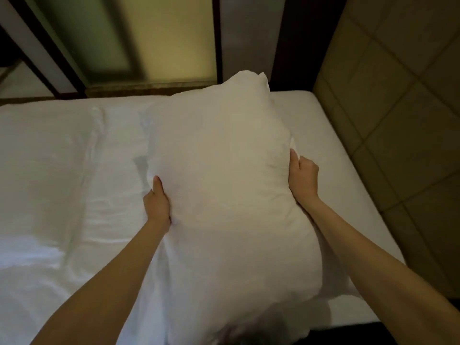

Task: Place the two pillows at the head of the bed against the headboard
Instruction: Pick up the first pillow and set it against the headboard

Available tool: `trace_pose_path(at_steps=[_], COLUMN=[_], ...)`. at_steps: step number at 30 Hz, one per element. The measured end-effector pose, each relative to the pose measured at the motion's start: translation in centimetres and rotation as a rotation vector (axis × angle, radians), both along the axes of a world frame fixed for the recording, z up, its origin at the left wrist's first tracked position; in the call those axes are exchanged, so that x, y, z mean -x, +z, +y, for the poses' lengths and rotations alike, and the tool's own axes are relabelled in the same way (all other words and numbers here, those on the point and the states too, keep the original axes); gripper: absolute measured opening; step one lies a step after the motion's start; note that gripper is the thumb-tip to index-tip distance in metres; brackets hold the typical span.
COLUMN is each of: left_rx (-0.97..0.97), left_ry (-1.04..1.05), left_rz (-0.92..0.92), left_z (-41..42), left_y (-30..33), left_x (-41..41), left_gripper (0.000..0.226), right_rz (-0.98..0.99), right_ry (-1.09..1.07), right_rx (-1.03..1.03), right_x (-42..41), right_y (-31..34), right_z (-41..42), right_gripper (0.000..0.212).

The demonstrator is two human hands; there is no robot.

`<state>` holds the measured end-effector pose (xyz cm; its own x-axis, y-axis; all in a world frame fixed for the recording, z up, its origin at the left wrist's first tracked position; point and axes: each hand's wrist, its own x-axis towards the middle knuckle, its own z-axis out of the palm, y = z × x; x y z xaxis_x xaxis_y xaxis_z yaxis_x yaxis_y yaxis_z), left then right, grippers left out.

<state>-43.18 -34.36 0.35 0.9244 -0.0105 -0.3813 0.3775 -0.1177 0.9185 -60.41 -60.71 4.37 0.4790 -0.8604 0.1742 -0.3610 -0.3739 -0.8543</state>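
Observation:
A large white pillow (224, 175) is held lengthwise over the bed (323, 125), its far corner pointing away from me. My left hand (156, 202) grips its left side, thumb on top. On the other side my right hand (302, 178) clasps the pillow's edge. The padded beige headboard (398, 95) rises along the right side of the view, a short gap of bare white sheet between it and the pillow. A second pillow is not distinguishable among the white bedding.
A rumpled white duvet (49, 183) covers the left part of the bed. Beyond the far edge stand dark wooden frames with frosted glass panels (154, 38). The mattress edge near me drops to a dark floor (398, 329) at lower right.

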Motion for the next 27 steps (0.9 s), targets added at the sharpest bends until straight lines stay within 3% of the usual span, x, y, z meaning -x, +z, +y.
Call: trace_pose_path(at_steps=[8,21,27], left_rx=[0.009,0.308,0.231], left_ry=[-0.124,-0.339,-0.435], left_rz=[0.001,0.056,0.065], left_z=[-8.7,-21.2,-29.2], left_y=[2.1,6.8,8.2], left_x=[1.3,-5.9,-9.1], left_gripper=[0.063,0.032,0.042], right_rz=[-0.029,-0.07,-0.006], right_ry=[-0.06,-0.141,-0.212], right_rx=[0.13,0.311,0.372], right_x=[3.6,-1.0,-2.8], right_y=[3.3,11.3,14.5], right_z=[-6.3,-15.4,-21.8], right_gripper=[0.055,0.057,0.055])
